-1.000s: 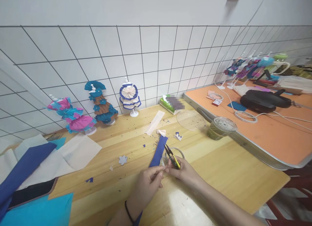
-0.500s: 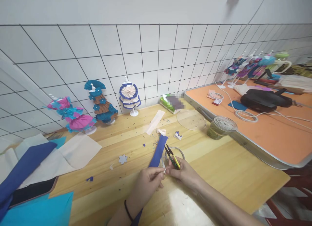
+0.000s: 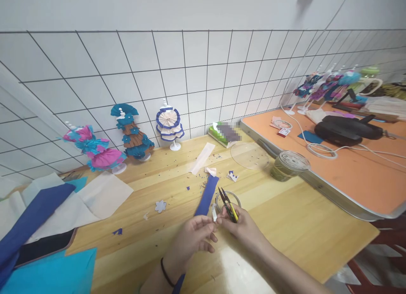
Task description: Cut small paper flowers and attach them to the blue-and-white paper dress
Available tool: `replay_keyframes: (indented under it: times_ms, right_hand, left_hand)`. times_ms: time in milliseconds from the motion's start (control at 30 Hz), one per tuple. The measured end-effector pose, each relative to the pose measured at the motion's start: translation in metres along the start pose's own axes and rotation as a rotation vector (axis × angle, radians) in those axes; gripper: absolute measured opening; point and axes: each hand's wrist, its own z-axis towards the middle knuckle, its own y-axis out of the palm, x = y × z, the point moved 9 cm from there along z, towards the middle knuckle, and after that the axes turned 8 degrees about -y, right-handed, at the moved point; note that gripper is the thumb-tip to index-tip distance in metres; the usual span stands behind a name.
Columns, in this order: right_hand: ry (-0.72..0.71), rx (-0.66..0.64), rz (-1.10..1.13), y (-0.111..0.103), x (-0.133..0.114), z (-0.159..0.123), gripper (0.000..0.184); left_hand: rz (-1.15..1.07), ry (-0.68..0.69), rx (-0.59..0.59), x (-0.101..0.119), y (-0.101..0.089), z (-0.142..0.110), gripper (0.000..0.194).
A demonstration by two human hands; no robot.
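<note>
The left hand [image 3: 193,237] has thumb and forefinger drawn close, the other fingers loosely curled; their tips meet the lower end of a small white strip [image 3: 214,213], but whether that grip pinches it cannot be told, as the right fingertips crowd the same spot. The right hand [image 3: 240,223] has its grip closed around yellow-and-black snips [image 3: 234,212], covering the lower part of the handles. Behind these fingers a ring-shaped roll [image 3: 239,199] is partly covered; whether the white strip joins it is unclear. A blue strip [image 3: 207,194] disappears under the left hand and shows again by the wrist, where the frame's lower edge cuts it off.

The white strip is narrow, pale and nearly upright, between the blue strip and the roll. The snips point up and away, their dark, slender blades slightly parted. The blue strip lies flat and smooth on the desk [image 3: 285,226]. Farther out are a pale flower cutout [image 3: 160,206], paper scraps [image 3: 232,175] and a clear-lidded tub [image 3: 287,167].
</note>
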Motion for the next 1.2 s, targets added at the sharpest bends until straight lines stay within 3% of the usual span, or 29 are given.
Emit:
replay_keyframes:
  times_ms: [233, 367, 900, 1200]
  right_hand:
    - [-0.007, 0.057, 0.025, -0.001, 0.002, -0.003, 0.022]
    - [-0.014, 0.060, 0.034, -0.001, 0.004, -0.003, 0.021]
    - [0.016, 0.030, 0.065, 0.003, 0.005, -0.004, 0.014]
    - [0.007, 0.031, 0.048, 0.004, 0.010, -0.009, 0.020]
  left_hand:
    - [0.138, 0.134, 0.112, 0.013, 0.000, 0.001, 0.031]
    - [0.168, 0.165, 0.116, 0.013, -0.002, 0.002, 0.032]
    - [0.177, 0.192, 0.092, 0.018, -0.001, 0.001, 0.030]
    - [0.185, 0.194, 0.131, 0.019, -0.002, 0.001, 0.028]
